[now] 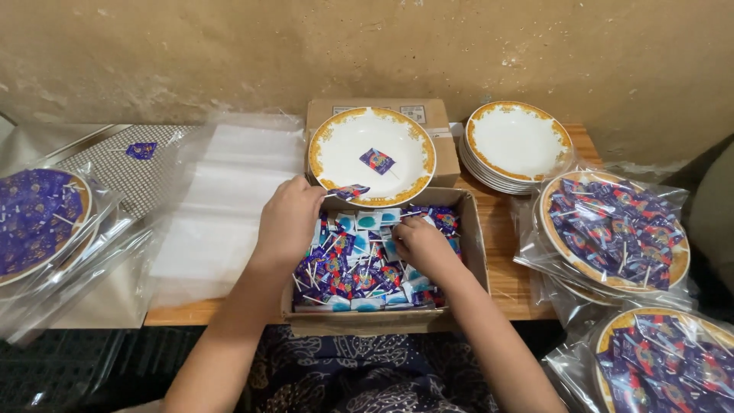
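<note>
A cardboard box (pixel 475 252) full of small wrapped lollipops (pixel 359 275) in purple and blue-white wrappers sits at the table's near edge. My left hand (pixel 289 222) is at the box's far left corner, pinching one purple lollipop (pixel 349 191) over the rim of a white plate (pixel 344 149) with a gold border. One lollipop (pixel 377 160) lies in that plate. My right hand (pixel 422 246) is down in the box, fingers closed among the sweets; what it grips is hidden.
A stack of empty gold-rimmed plates (pixel 516 141) stands at the back right. Bagged plates of lollipops lie at right (pixel 612 229), lower right (pixel 665 363) and far left (pixel 38 222). Clear plastic bags (pixel 222 199) are spread left of the box. A closed carton (pixel 440 122) supports the plate.
</note>
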